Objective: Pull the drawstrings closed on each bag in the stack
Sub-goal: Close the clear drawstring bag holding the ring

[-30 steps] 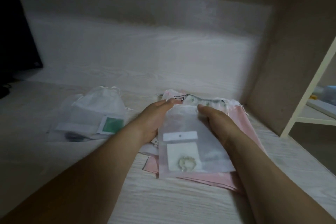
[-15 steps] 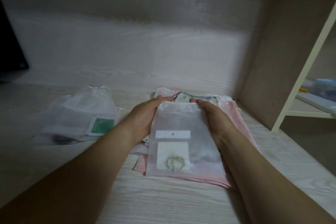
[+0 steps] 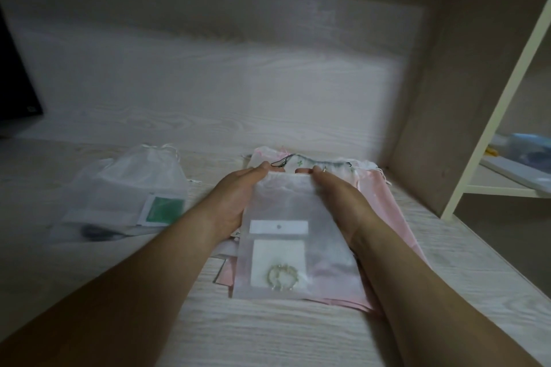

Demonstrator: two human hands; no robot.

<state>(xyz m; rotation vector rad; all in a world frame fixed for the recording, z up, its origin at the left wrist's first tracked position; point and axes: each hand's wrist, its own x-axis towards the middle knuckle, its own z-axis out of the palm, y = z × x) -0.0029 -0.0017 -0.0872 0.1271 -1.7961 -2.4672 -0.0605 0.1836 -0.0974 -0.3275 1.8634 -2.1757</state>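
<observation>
left grip (image 3: pixel 235 197), right grip (image 3: pixel 338 198) pinch ring bag (image 3: pixel 293 202)

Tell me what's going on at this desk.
A person works through a stack of drawstring bags. Both the left hand and right hand pinch the mouth of the sheer white bag on top of the pink bags; it is not cinched yet. A second sheer bag lies apart on the left.

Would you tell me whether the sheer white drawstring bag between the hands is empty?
Not empty: inside the sheer white bag lies a white card bearing a silvery ring-shaped trinket.
</observation>
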